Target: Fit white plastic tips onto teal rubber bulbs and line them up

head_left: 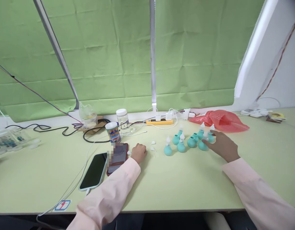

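Noted teal bulbs (181, 147) grouped on the right part of the bench (183, 185), just under the right hand (207, 136). Counted clear, pointed tips on several; found others, near the middle of the group, with open necks and no tip. Observed right hand reaching in from the right over the rightmost bulbs, palm down, thumb by one bulb and fingers by the tip of another; cannot tell whether gripping or only touching.

Observed left hand (138, 153) resting on the bench, fingers curled in, loosely closed; cannot see into the palm. Logged small white pieces (152, 149) between left hand and bulbs, plus one more between left hand and red phone (117, 158).

Left of these, recorded green phone (94, 171) with white cable (76, 188) at its lower end. Behind the phones, noted printed can (113, 132) and clear jar (123, 120) with white lid. Toward the back, recorded yellow power strip (159, 122) carrying white plugs (169, 116); to its right, red plastic bag (220, 119), behind the bulbs.
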{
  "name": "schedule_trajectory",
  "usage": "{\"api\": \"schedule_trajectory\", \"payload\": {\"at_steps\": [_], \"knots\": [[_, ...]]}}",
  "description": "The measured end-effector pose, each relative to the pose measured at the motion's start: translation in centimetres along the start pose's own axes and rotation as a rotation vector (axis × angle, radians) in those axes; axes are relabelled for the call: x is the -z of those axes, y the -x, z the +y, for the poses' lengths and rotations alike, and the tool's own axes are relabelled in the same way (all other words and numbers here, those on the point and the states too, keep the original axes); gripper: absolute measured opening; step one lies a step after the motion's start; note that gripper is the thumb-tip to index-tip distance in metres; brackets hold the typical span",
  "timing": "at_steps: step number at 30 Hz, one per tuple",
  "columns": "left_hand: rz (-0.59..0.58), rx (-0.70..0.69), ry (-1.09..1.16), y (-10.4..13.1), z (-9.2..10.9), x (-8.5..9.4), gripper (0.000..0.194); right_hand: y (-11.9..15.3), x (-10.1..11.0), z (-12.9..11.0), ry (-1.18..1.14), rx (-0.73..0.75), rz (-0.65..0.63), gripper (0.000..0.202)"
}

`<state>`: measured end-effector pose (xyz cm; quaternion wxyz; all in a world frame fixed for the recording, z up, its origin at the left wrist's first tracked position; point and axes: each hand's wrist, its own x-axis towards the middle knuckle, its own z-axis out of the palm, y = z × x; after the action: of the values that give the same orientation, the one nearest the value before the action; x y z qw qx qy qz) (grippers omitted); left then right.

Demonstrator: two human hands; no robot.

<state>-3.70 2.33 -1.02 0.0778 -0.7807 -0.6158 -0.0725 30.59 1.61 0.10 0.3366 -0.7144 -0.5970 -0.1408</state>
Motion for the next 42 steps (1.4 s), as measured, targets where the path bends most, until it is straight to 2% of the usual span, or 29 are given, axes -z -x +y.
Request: {"api": "schedule_trajectory", "payload": {"at_steps": [1, 3, 5, 6, 8, 9, 11, 13, 16, 19, 21, 24, 25, 26, 27, 30, 33, 37, 39, 42], "knots": [[0.018, 0.007, 0.017, 0.0, -0.2, 0.2, 0.022, 0.3, 0.6, -0.5, 0.002, 0.019, 0.15, 0.048], [0.072, 0.02, 0.155, 0.0, -0.6, 0.7, 0.023, 1.1, 1.5, -1.9, -0.021, 0.067, 0.279, 0.038], [0.075, 0.031, 0.47, 0.1, -0.8, 1.3, 0.025, 2.3, 2.1, -4.0, -0.182, 0.286, 0.395, 0.022], [0.029, 0.034, 0.668, 0.2, -0.8, 1.6, 0.026, 3.1, 2.1, -5.3, -0.278, 0.422, 0.389, 0.016], [-0.142, 0.03, 1.018, 0.5, -0.5, 2.0, 0.029, 4.6, 1.8, -8.4, -0.446, 0.698, 0.245, 0.014], [-0.238, 0.026, 1.145, 0.7, -0.3, 2.2, 0.029, 5.3, 1.5, -9.9, -0.508, 0.785, 0.173, 0.018], [-0.388, 0.011, 1.312, 1.2, 0.2, 2.3, 0.028, 6.5, 0.5, -12.7, -0.593, 0.849, 0.045, 0.023], [-0.475, -0.014, 1.389, 1.6, 0.6, 2.4, 0.027, 7.2, -0.7, -14.5, -0.663, 0.865, -0.078, 0.025], [-0.535, -0.057, 1.391, 1.9, 0.8, 2.5, 0.027, 7.7, -2.3, -15.4, -0.803, 0.83, -0.211, 0.02], [-0.556, -0.088, 1.289, 1.7, 0.7, 2.4, 0.029, 7.9, -3.3, -15.2, -0.92, 0.76, -0.256, 0.016], [-0.437, -0.08, 1.12, 1.4, 0.7, 2.3, 0.031, 8.1, -3.6, -15.0, -0.959, 0.697, -0.268, 0.015], [0.018, -0.002, 0.644, 0.9, 0.4, 2.0, 0.031, 8.5, -3.8, -14.9, -0.985, 0.65, -0.299, 0.014], [0.144, 0.017, 0.469, 0.8, 0.2, 1.9, 0.031, 8.6, -3.8, -14.9, -0.988, 0.653, -0.313, 0.014], [0.212, 0.028, 0.317, 0.7, 0.1, 1.6, 0.032, 8.7, -3.8, -14.9, -0.992, 0.661, -0.326, 0.014], [0.224, 0.032, 0.2, 0.6, -0.1, 1.4, 0.034, 8.7, -3.7, -14.9, -0.995, 0.667, -0.337, 0.014], [0.095, 0.027, 0.038, 0.4, -0.4, 0.4, 0.031, 8.8, -3.7, -14.9, -1.001, 0.671, -0.364, 0.013], [0.031, 0.037, 0.038, 0.2, -0.5, -0.2, 0.024, 8.8, -3.8, -14.8, -1.003, 0.668, -0.386, 0.012], [0.047, 0.029, 0.102, 0.0, -0.4, -0.3, 0.022, 8.7, -3.7, -14.8, -0.995, 0.662, -0.388, 0.011], [0.09, 0.016, 0.267, 0.1, -0.3, -0.2, 0.024, 8.6, -3.5, -14.8, -1.0, 0.642, -0.36, 0.012], [0.091, 0.016, 0.77, 0.2, 0.0, 0.2, 0.029, 8.3, -3.2, -14.8, -1.016, 0.607, -0.286, 0.012]]}}
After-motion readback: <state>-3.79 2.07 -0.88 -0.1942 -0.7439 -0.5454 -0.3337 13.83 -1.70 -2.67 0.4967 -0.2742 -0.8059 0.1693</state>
